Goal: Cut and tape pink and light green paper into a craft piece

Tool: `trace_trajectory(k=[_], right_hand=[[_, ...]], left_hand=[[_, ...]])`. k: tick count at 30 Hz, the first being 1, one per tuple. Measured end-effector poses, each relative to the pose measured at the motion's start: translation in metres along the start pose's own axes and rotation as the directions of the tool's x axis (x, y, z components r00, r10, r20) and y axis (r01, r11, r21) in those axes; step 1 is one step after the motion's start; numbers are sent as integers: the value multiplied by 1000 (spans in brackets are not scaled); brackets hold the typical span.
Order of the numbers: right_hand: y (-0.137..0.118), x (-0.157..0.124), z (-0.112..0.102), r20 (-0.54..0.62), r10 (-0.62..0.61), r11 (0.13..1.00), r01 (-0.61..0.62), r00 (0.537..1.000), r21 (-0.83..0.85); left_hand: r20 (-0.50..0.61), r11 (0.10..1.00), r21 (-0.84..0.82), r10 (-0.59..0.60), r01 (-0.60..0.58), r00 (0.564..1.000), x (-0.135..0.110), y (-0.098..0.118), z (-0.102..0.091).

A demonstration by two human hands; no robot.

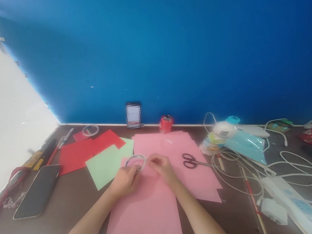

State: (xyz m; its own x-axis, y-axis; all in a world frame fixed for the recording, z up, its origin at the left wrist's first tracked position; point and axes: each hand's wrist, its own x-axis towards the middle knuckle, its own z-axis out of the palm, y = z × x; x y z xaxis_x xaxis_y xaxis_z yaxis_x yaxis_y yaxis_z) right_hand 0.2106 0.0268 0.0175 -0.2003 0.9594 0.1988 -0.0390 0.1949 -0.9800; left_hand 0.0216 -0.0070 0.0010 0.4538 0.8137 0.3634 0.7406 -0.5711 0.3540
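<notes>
- Sitting on the far end of the pink sheet (148,214), the clear tape ring (136,162) is lying between the two hands, near the middle of the table.
- The left hand (124,180) is gripping the ring's near rim with its fingers curled closed on it. The right hand (160,167) is pinching at the right rim with its fingertips drawn together (whether a loose strip is between them is too blurred to tell).
- The hands are seemingly picking at the roll for its tape end; drawing a strip off would be calling for a steady left grip and a firm right pinch.
- Black scissors (191,161) are lying just right of the hands, with green paper (104,167), red paper (81,151) and a phone (36,191) to the left and white cables (242,166) to the right.
</notes>
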Motion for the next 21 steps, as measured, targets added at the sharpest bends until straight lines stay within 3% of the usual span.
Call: trace_trajectory(k=[6, 16, 19, 21], right_hand=[[2, 1, 3, -12, 19, 1000, -20, 1000, -14], [7, 0, 5, -88, 36, 999, -38, 995, -29], [11, 5, -3, -272, 22, 1000, -17, 962, 20], [16, 9, -14, -475, 12, 999, 9, 880, 42]], left_hand=[[-27, 953, 132, -270, 271, 963, 7, 3, 1], [-7, 954, 141, -267, 265, 964, 7, 2, 2], [-61, 939, 189, -282, 289, 957, 8, -2, 0], [-122, 913, 193, -341, 359, 932, 8, -6, -7]])
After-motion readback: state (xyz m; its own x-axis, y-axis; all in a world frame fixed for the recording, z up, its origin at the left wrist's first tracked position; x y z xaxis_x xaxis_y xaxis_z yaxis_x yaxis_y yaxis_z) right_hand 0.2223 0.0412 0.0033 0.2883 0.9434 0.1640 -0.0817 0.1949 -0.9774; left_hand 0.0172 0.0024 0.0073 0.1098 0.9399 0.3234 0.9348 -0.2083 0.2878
